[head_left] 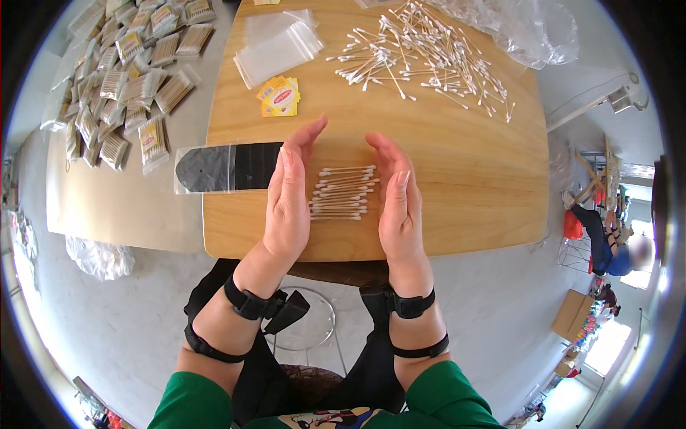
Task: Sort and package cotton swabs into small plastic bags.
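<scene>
A loose row of cotton swabs (344,193) lies on the wooden table, the sticks roughly parallel and their white tips at both sides. My left hand (291,196) stands on edge at the row's left end, fingers stretched out, palm facing in. Opposite it, my right hand (399,196) is held the same way at the right end. Neither hand grips anything. Partly hidden behind the left hand, a black flat strip (214,169) with a rounded end rests in or under a clear plastic bag.
A large heap of cotton swabs (429,57) spreads at the far side, beside crumpled clear plastic (522,28). Clear bags (279,50) and yellow cards (280,96) lie far left. Many packed swab bags (128,79) cover the left table. A person (614,247) sits at far right.
</scene>
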Action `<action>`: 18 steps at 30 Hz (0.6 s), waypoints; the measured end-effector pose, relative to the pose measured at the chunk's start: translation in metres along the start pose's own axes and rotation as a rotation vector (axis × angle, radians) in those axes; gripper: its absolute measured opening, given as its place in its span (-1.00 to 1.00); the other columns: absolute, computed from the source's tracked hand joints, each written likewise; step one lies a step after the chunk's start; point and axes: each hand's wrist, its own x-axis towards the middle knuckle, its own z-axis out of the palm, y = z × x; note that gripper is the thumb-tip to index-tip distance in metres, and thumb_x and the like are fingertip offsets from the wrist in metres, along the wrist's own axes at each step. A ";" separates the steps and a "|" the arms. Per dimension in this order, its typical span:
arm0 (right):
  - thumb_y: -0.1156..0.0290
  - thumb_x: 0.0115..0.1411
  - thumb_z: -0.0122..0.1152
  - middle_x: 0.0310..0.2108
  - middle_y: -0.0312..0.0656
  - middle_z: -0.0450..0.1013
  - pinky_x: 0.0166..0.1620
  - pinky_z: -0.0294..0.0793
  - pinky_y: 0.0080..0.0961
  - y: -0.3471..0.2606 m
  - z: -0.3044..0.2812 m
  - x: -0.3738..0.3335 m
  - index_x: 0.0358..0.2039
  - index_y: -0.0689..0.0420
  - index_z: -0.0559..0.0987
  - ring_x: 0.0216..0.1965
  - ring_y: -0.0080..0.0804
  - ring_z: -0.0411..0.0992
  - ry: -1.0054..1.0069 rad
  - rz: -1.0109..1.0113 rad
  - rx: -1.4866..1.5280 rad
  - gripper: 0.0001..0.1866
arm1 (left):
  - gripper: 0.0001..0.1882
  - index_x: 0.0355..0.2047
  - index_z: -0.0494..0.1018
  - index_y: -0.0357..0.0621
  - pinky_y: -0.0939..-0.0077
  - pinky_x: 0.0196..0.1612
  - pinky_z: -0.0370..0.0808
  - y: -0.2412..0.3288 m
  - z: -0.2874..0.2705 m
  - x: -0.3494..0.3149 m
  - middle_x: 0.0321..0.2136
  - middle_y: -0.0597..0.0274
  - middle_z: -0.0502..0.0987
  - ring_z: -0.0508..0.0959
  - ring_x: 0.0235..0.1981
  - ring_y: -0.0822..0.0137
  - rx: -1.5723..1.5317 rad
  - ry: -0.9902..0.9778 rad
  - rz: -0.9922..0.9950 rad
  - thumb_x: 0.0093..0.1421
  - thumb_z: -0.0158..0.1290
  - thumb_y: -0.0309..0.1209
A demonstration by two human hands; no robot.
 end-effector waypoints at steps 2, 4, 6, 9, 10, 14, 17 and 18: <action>0.09 0.59 -0.30 0.22 -0.03 0.39 0.31 0.21 -0.45 0.008 0.005 0.002 0.33 0.33 0.31 0.22 -0.35 0.32 -0.024 -0.087 0.118 -0.42 | -0.31 0.36 0.19 -0.32 0.27 0.51 -0.05 -0.002 0.000 0.000 0.39 0.00 0.24 0.14 0.46 0.19 0.008 -0.007 -0.018 0.58 -0.51 0.03; 0.00 0.58 -0.37 0.30 -0.01 0.30 0.40 0.08 -0.33 0.007 0.008 -0.001 0.36 0.31 0.27 0.33 -0.26 0.21 -0.068 -0.051 0.126 -0.35 | -0.27 0.37 0.17 -0.29 0.26 0.51 -0.08 -0.003 -0.001 0.001 0.41 0.01 0.22 0.12 0.47 0.20 0.020 -0.013 -0.034 0.56 -0.53 0.10; -0.09 0.57 -0.46 0.38 0.02 0.21 0.48 -0.04 -0.21 0.003 0.009 -0.003 0.39 0.29 0.23 0.43 -0.17 0.12 -0.101 -0.030 0.115 -0.28 | -0.34 0.35 0.19 -0.36 0.26 0.52 -0.05 -0.002 0.001 0.001 0.37 -0.03 0.25 0.14 0.46 0.17 0.004 -0.002 -0.012 0.59 -0.49 -0.03; -0.10 0.57 -0.44 0.38 0.01 0.20 0.49 -0.05 -0.22 0.009 0.012 -0.003 0.40 0.28 0.21 0.44 -0.19 0.10 -0.043 -0.031 0.189 -0.28 | -0.35 0.36 0.17 -0.36 0.25 0.52 -0.07 0.000 0.003 0.001 0.39 -0.03 0.22 0.12 0.47 0.15 -0.067 0.046 -0.013 0.59 -0.50 -0.04; -0.10 0.57 -0.44 0.38 0.01 0.20 0.49 -0.05 -0.22 0.009 0.014 -0.004 0.40 0.28 0.21 0.44 -0.19 0.10 -0.045 -0.029 0.193 -0.28 | -0.35 0.36 0.17 -0.36 0.25 0.52 -0.07 -0.001 0.001 0.001 0.39 -0.03 0.22 0.12 0.47 0.15 -0.062 0.048 -0.014 0.59 -0.50 -0.04; -0.11 0.57 -0.43 0.39 -0.02 0.18 0.49 -0.06 -0.22 0.005 0.019 -0.006 0.40 0.28 0.20 0.45 -0.20 0.07 -0.063 -0.036 0.152 -0.27 | -0.34 0.38 0.13 -0.35 0.26 0.53 -0.10 -0.003 -0.002 0.000 0.42 -0.03 0.16 0.07 0.48 0.15 -0.031 -0.015 0.014 0.58 -0.50 -0.03; -0.10 0.57 -0.43 0.38 -0.02 0.19 0.48 -0.06 -0.22 0.010 0.016 -0.002 0.39 0.28 0.21 0.44 -0.20 0.08 -0.027 -0.040 0.203 -0.28 | -0.32 0.37 0.16 -0.29 0.26 0.52 -0.10 -0.004 0.001 0.001 0.43 0.01 0.18 0.07 0.49 0.19 -0.056 0.034 0.015 0.57 -0.51 0.04; -0.10 0.57 -0.43 0.37 -0.02 0.20 0.49 -0.06 -0.22 0.012 0.015 -0.001 0.39 0.28 0.21 0.44 -0.20 0.09 -0.016 -0.057 0.216 -0.29 | -0.29 0.36 0.20 -0.23 0.25 0.51 -0.09 -0.005 0.002 0.000 0.42 0.05 0.21 0.09 0.48 0.22 -0.051 0.059 0.020 0.56 -0.52 0.10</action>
